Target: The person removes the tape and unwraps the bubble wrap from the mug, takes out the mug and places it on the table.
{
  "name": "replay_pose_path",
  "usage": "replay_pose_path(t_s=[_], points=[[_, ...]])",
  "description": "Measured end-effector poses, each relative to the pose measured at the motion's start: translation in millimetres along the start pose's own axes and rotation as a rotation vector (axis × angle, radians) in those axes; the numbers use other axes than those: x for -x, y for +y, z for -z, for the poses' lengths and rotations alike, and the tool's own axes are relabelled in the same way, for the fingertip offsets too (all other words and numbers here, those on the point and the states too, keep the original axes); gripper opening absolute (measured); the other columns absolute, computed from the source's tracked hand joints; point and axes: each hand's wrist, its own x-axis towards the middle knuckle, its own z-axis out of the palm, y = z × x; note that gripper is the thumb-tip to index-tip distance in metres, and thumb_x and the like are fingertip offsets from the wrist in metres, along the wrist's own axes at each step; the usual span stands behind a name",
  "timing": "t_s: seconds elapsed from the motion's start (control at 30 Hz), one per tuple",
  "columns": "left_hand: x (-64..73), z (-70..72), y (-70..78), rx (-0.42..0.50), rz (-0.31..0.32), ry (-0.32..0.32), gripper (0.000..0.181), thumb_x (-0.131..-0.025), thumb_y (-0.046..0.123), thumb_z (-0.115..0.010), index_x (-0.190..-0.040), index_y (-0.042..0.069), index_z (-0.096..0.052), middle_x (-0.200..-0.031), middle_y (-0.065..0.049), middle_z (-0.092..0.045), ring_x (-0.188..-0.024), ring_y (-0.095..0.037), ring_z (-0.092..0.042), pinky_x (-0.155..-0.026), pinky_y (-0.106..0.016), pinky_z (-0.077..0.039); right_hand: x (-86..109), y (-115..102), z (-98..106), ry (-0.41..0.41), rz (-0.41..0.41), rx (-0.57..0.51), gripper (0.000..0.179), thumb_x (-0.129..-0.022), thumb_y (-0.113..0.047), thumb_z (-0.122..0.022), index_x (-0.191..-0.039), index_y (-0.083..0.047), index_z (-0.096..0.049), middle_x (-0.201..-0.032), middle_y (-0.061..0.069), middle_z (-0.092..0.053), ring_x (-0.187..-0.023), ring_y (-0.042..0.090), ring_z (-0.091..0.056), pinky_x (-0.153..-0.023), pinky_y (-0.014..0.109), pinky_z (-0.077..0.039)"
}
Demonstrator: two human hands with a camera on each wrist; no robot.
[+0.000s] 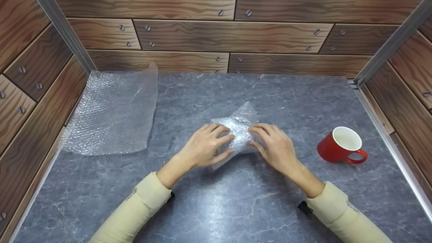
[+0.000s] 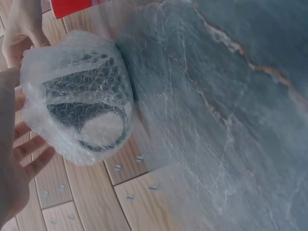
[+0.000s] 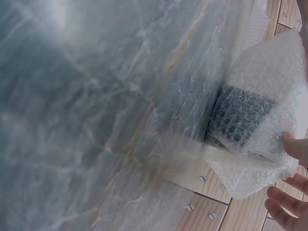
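A bundle of bubble wrap [image 1: 240, 135] lies on the table between my hands, its corners sticking out. Through the plastic, both wrist views show a dark, rounded object [image 2: 72, 115], with a pale round patch in the left wrist view. My left hand [image 1: 210, 143] holds the near left side of the wrap, its fingers bent and its thumb lower down. On the right side my right hand [image 1: 275, 145] holds the wrap between thumb and fingers. In the right wrist view the right thumb [image 3: 293, 147] lies against the plastic. A red mug [image 1: 332, 148] stands right of my right hand.
A flat sheet of bubble wrap [image 1: 111, 114] lies at the back left, one corner raised against the wall. Wood-patterned walls [image 1: 233, 35] with metal corner posts enclose the grey marbled table [image 1: 216, 209] at the back and sides.
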Motion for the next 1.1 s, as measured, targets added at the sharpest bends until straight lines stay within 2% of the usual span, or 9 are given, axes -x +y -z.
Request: replay_pose_path(t_s=[0.2, 0.4, 0.57, 0.67, 0.77, 0.87, 0.97, 1.1], points=[[0.4, -0.2, 1.7, -0.007, 0.011, -0.001, 0.039, -0.102, 0.051, -0.063, -0.127, 0.023, -0.072, -0.128, -0.002, -0.072, -0.118, -0.023, -0.068, -0.1, -0.038, -0.06, 0.5, -0.4, 5.5, -0.025, -0.074, -0.082, 0.045, -0.086, -0.021, -0.087, -0.128, -0.013, -0.072, -0.126, 0.009, -0.073, -0.108, 0.031, -0.071, -0.089, 0.046, -0.064], [0.3, -0.1, 1.5, 0.006, 0.022, -0.007, 0.036, -0.102, 0.05, -0.063, -0.126, 0.024, -0.072, -0.128, -0.002, -0.071, -0.118, -0.023, -0.067, -0.099, -0.039, -0.06, 2.9, -1.8, 15.7, -0.079, -0.244, -0.188, 0.047, -0.086, -0.021, -0.087, -0.13, -0.011, -0.071, -0.122, 0.011, -0.073, -0.102, 0.032, -0.071, -0.077, 0.045, -0.063], [-0.2, -0.4, 1.2, 0.02, 0.025, -0.015, 0.036, -0.103, 0.049, -0.063, -0.126, 0.023, -0.072, -0.129, -0.002, -0.07, -0.119, -0.024, -0.067, -0.1, -0.04, -0.06, 3.3, -1.7, 23.5, -0.136, -0.366, -0.331, 0.047, -0.088, -0.02, -0.086, -0.13, -0.006, -0.071, -0.122, 0.013, -0.073, -0.102, 0.032, -0.072, -0.079, 0.047, -0.064], [-0.3, -0.5, 1.5, 0.018, 0.025, -0.016, 0.036, -0.103, 0.049, -0.063, -0.126, 0.023, -0.072, -0.129, -0.003, -0.07, -0.119, -0.024, -0.067, -0.101, -0.04, -0.06, 3.1, -1.2, 28.0, -0.153, -0.434, -0.426, 0.045, -0.089, -0.019, -0.085, -0.13, -0.007, -0.071, -0.12, 0.013, -0.074, -0.102, 0.029, -0.072, -0.079, 0.04, -0.064], [0.1, -0.7, 1.5, 0.012, 0.022, -0.009, 0.036, -0.103, 0.05, -0.063, -0.125, 0.023, -0.071, -0.129, -0.003, -0.071, -0.119, -0.023, -0.067, -0.1, -0.039, -0.06, 2.7, 0.1, 31.4, -0.166, -0.509, -0.528, 0.042, -0.091, -0.018, -0.084, -0.13, -0.008, -0.072, -0.119, 0.013, -0.075, -0.096, 0.02, -0.071, -0.079, 0.026, -0.061], [0.2, -1.1, 1.4, 0.011, 0.018, 0.002, 0.036, -0.103, 0.049, -0.063, -0.125, 0.023, -0.072, -0.128, -0.002, -0.071, -0.118, -0.023, -0.067, -0.1, -0.038, -0.06, 1.4, 2.8, 33.4, -0.182, -0.586, -0.632, 0.038, -0.093, -0.017, -0.081, -0.129, -0.005, -0.072, -0.117, 0.016, -0.075, -0.092, 0.011, -0.068, -0.079, 0.018, -0.057], [0.2, -1.3, 1.4, 0.015, 0.016, 0.005, 0.035, -0.103, 0.049, -0.063, -0.125, 0.023, -0.072, -0.128, -0.002, -0.071, -0.117, -0.023, -0.067, -0.1, -0.038, -0.06, 0.5, 6.6, 34.4, -0.21, -0.66, -0.726, 0.035, -0.096, -0.016, -0.079, -0.126, 0.0, -0.072, -0.111, 0.013, -0.074, -0.086, 0.007, -0.066, -0.075, 0.019, -0.058], [0.5, -1.4, 1.3, 0.017, 0.017, 0.004, 0.035, -0.102, 0.048, -0.063, -0.125, 0.023, -0.072, -0.128, -0.002, -0.071, -0.117, -0.022, -0.067, -0.1, -0.038, -0.06, 1.4, 11.8, 34.1, -0.265, -0.748, -0.813, 0.035, -0.098, -0.02, -0.076, -0.124, 0.004, -0.07, -0.1, -0.001, -0.073, -0.079, 0.006, -0.069, -0.068, 0.02, -0.06]])
